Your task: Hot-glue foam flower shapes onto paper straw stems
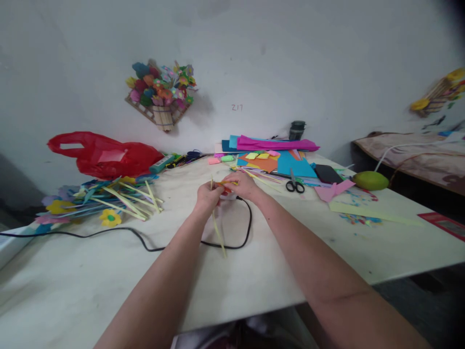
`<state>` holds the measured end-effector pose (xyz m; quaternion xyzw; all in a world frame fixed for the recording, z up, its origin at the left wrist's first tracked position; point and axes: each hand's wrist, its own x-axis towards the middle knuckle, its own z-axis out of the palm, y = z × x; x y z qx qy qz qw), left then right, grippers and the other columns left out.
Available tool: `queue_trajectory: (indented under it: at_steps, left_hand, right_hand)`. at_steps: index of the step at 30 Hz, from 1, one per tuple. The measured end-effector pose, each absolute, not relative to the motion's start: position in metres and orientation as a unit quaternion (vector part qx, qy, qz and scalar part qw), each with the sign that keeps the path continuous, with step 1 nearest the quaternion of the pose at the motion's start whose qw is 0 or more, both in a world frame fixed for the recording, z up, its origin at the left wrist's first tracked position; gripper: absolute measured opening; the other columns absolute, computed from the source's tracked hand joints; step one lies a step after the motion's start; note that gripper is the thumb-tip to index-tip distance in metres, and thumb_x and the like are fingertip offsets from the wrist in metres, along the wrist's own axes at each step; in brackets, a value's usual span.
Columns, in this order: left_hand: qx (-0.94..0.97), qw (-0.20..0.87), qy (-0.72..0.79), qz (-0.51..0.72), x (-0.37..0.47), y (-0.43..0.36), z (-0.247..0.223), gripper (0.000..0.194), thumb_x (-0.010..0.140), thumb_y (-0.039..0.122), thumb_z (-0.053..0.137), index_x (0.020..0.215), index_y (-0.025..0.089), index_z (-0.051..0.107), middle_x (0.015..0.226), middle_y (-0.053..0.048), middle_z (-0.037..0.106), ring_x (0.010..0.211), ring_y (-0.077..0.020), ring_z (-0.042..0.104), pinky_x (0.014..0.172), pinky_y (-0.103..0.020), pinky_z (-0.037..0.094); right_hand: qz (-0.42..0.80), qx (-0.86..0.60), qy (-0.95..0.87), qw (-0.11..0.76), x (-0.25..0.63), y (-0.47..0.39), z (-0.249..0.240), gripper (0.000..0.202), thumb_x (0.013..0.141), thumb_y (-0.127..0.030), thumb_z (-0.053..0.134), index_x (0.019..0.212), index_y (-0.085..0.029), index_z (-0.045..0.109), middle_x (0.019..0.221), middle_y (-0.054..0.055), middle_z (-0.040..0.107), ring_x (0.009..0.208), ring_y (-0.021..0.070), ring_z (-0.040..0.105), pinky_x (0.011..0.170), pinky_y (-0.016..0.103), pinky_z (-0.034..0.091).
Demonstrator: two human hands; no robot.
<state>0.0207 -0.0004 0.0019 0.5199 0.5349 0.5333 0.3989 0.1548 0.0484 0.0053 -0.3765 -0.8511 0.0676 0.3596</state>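
My left hand is closed around a thin pale yellow-green paper strip, whose long end slants down toward the front of the table. Just to its right, my right hand pinches a small yellow and orange paper piece between the two hands. The hands nearly touch. Below them, a white and reddish object is partly hidden, and a black cord loops from it over the table.
Paper flowers and strips lie left, before a red plastic bag. Coloured paper sheets, black scissors, a dark phone-like object, a yellow-green oval object and paper scraps lie right. A dark jar stands behind.
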Motion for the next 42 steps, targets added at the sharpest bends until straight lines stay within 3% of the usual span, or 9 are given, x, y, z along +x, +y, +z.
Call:
queue_trajectory:
  at_steps: [9,15,22,28,33,37,39,42]
  left_hand:
    - [0.507,0.398,0.541,0.541,0.021,-0.002,0.003,0.011,0.059,0.024,0.058,0.059,0.015,0.053,0.051,-0.003,0.061,0.029,-0.0062,0.036,0.032,-0.021,0.026]
    - [0.495,0.425,0.526,0.545,0.023,-0.009,0.008,0.014,0.058,0.025,0.06,0.056,0.015,0.049,0.048,-0.002,0.06,0.028,-0.0049,0.034,0.032,-0.02,0.022]
    - [0.477,0.456,0.509,0.553,0.022,-0.009,0.008,0.019,0.058,0.027,0.062,0.057,0.016,0.045,0.05,-0.002,0.061,0.028,-0.0039,0.032,0.033,-0.021,0.018]
    - [0.478,0.489,0.468,0.56,0.021,-0.011,0.008,0.02,0.059,0.027,0.062,0.06,0.016,0.045,0.054,-0.004,0.063,0.028,-0.0038,0.033,0.033,-0.021,0.015]
    - [0.478,0.507,0.451,0.557,0.02,-0.008,0.006,0.022,0.059,0.027,0.063,0.062,0.017,0.043,0.056,-0.005,0.065,0.026,-0.004,0.033,0.031,-0.021,0.014]
    - [0.476,0.517,0.443,0.556,0.02,-0.007,0.004,0.025,0.059,0.028,0.064,0.062,0.017,0.042,0.056,-0.005,0.065,0.026,-0.0036,0.033,0.031,-0.02,0.014]
    - [0.475,0.52,0.444,0.554,0.02,-0.007,0.004,0.024,0.059,0.029,0.063,0.062,0.017,0.042,0.056,-0.006,0.065,0.026,-0.0034,0.033,0.032,-0.02,0.013]
    - [0.475,0.519,0.445,0.554,0.02,-0.007,0.004,0.023,0.059,0.028,0.063,0.062,0.017,0.042,0.057,-0.006,0.065,0.026,-0.0037,0.033,0.032,-0.02,0.013]
  right_hand:
    - [-0.035,-0.417,-0.848,0.324,0.151,0.035,0.01,0.025,0.081,-0.023,0.047,0.063,-0.016,0.063,0.071,0.005,0.064,0.073,0.0137,0.053,0.063,0.024,0.032]
    - [0.042,-0.46,-0.792,0.399,0.153,0.042,0.006,0.029,0.077,-0.026,0.047,0.05,-0.016,0.048,0.053,-0.003,0.046,0.054,0.0094,0.037,0.055,0.023,0.025]
    - [0.136,-0.479,-0.725,0.476,0.159,0.046,0.008,0.033,0.074,-0.027,0.048,0.047,-0.019,0.031,0.049,-0.004,0.032,0.055,0.0097,0.034,0.053,0.022,0.027]
    - [0.272,-0.518,-0.598,0.548,0.176,0.059,0.0,0.026,0.069,-0.033,0.05,0.052,-0.02,0.036,0.05,-0.005,0.032,0.055,0.0119,0.048,0.047,0.021,0.033]
    - [0.32,-0.571,-0.501,0.566,0.192,0.075,-0.013,0.015,0.069,-0.03,0.052,0.059,-0.019,0.049,0.049,-0.004,0.041,0.046,0.0119,0.048,0.042,0.021,0.034]
    - [0.267,-0.657,-0.517,0.479,0.207,0.082,-0.02,0.016,0.073,-0.029,0.052,0.068,-0.017,0.061,0.059,0.005,0.056,0.06,0.0184,0.058,0.051,0.026,0.04]
    - [0.194,-0.701,-0.535,0.43,0.213,0.079,-0.019,0.017,0.074,-0.028,0.053,0.077,-0.016,0.066,0.076,0.012,0.063,0.076,0.024,0.061,0.061,0.031,0.043]
    - [0.097,-0.725,-0.54,0.416,0.213,0.072,-0.009,0.026,0.076,-0.03,0.053,0.094,-0.017,0.067,0.103,0.016,0.061,0.092,0.0285,0.059,0.07,0.036,0.043]
